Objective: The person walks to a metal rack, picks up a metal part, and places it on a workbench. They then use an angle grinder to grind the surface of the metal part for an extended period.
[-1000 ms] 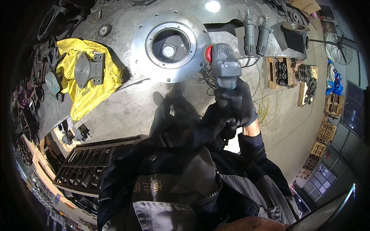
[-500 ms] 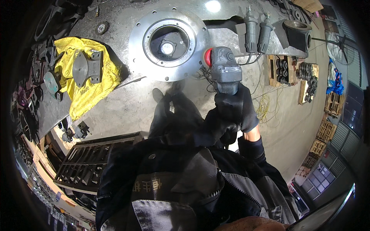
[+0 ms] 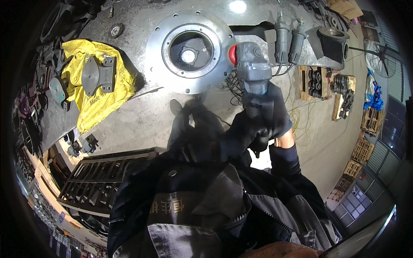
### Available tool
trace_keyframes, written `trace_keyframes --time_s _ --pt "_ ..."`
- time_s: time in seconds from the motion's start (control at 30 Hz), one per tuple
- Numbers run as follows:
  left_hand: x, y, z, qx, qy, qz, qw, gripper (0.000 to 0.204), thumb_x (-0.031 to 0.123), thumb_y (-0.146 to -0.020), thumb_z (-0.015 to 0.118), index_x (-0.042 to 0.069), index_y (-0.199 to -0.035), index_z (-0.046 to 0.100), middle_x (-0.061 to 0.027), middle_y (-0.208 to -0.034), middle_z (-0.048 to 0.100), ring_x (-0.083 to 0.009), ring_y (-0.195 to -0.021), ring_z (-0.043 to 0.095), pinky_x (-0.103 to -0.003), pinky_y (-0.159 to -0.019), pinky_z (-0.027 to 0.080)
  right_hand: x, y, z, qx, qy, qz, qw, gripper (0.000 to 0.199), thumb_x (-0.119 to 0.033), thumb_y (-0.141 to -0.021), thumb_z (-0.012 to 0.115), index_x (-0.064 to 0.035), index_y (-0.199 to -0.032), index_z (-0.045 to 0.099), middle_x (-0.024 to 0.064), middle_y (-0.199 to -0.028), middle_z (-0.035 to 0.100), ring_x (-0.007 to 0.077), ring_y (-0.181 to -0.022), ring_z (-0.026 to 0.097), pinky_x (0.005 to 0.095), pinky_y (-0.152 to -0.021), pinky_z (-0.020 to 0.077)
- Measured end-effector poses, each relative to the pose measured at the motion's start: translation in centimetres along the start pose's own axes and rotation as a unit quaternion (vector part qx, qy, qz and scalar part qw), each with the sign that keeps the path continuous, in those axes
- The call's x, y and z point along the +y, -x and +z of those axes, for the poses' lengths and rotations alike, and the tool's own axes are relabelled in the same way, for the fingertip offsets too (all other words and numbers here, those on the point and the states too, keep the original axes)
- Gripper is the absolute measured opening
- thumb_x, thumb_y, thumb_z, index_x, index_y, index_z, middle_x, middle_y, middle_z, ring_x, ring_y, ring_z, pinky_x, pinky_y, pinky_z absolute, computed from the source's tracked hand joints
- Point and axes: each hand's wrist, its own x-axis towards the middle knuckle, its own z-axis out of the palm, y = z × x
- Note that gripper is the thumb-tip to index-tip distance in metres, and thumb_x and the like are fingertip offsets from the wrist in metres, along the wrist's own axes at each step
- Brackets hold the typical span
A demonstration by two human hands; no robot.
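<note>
Both my hands, in black gloves, are closed around a dark grey angle grinder (image 3: 254, 69) with a red disc (image 3: 232, 54). My right hand (image 3: 275, 109) wraps the grinder's body just behind its head. Lower and to the left, my left hand (image 3: 254, 131) grips the rear part, which is mostly hidden by the gloves. The disc stands at the right rim of a large round metal flange (image 3: 155, 60), which has bolt holes around its edge and a wide central opening. Whether disc and rim touch cannot be made out.
Two more grinders (image 3: 282, 43) lie right of the flange on the metal table. A dark cast housing (image 3: 333, 47) stands beyond them. To the left, a metal bracket (image 3: 97, 76) rests on a yellow sack (image 3: 118, 96). Cables (image 3: 234, 86) hang below the table edge.
The grinder and both hands have moved a little away from my body, up along the flange's right rim. The whole view has shifted slightly.
</note>
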Motion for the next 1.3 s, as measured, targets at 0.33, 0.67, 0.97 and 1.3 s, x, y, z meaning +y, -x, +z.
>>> trace_keyframes --time_s 0.33,0.67,0.97,1.3 --pt "1.9 -1.2 0.1 0.012 0.028 -0.036 0.999 0.026 0.012 -0.091 0.065 0.002 -0.115 0.07 -0.013 -0.121 0.069 -0.0253 -0.11 0.066 -0.039 -0.093 0.054 -1.1 -1.5 -0.1 0.03 0.036 -0.013 0.999 0.035 -0.02 -0.084 0.073 0.0032 -0.109 0.064 0.0039 -0.088 0.065 0.0139 -0.075 0.063 0.0301 -0.068 0.0529" --pt "-0.9 -1.9 1.2 0.162 -0.178 0.155 0.958 0.021 0.015 -0.083 0.074 0.002 -0.099 0.07 -0.0092 -0.089 0.074 -0.016 -0.082 0.071 -0.034 -0.071 0.056 -1.3 -2.1 0.1 -0.016 0.066 0.01 0.998 0.023 -0.004 -0.086 0.073 0.0037 -0.107 0.066 0.0043 -0.091 0.07 0.0131 -0.079 0.065 0.0292 -0.066 0.0542" --pt "2.3 -2.8 -2.3 -0.001 -0.09 0.197 0.976 0.028 0.013 -0.091 0.064 0.0 -0.116 0.065 -0.0099 -0.11 0.067 -0.0207 -0.105 0.064 -0.036 -0.089 0.054 -3.5 -5.8 0.4 0.054 0.276 -0.081 0.956 0.031 -0.005 -0.08 0.08 0.001 -0.107 0.066 0.0075 -0.093 0.072 0.0165 -0.079 0.068 0.0325 -0.07 0.057" --pt "-1.4 -4.7 1.1 0.099 -0.029 0.089 0.991 0.017 0.01 -0.085 0.075 0.001 -0.098 0.07 -0.009 -0.09 0.074 -0.018 -0.086 0.072 -0.035 -0.072 0.057 -3.4 -3.4 0.0 0.016 0.105 -0.034 0.994 0.027 -0.002 -0.082 0.074 0.0033 -0.107 0.067 0.0029 -0.09 0.067 0.0117 -0.077 0.062 0.0275 -0.07 0.0516"
